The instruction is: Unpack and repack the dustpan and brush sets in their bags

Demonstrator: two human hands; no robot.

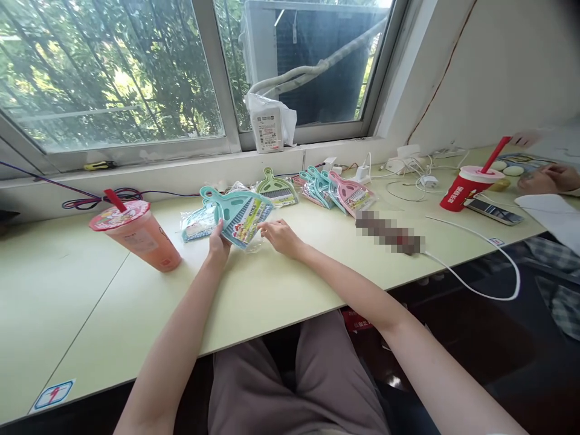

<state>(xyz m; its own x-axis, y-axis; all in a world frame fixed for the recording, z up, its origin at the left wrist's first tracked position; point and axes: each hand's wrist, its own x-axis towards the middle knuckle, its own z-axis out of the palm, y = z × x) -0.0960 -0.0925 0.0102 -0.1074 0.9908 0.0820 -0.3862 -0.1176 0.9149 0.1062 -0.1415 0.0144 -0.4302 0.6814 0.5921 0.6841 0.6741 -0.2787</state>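
A teal mini dustpan-and-brush set [235,208] with a printed card is tilted above the table, its handle pointing up and left. My left hand [219,243] grips its lower left edge, thumb on top. At its right edge, my right hand [281,237] is closed in a pinch on what looks like the clear plastic bag [256,244] around the set. Behind it lies another bagged teal set [198,223]. A green dustpan set [276,190] rests near the wall, and farther right lie several overlapping teal sets [321,186] and a pink set [351,192].
A tall pink drink cup [140,235] with a red straw stands left. At right are a red cup [469,188], a phone [493,211], white cables [475,275], a blurred-out item [389,232] and another person's hands [553,178]. A box [268,130] sits on the windowsill.
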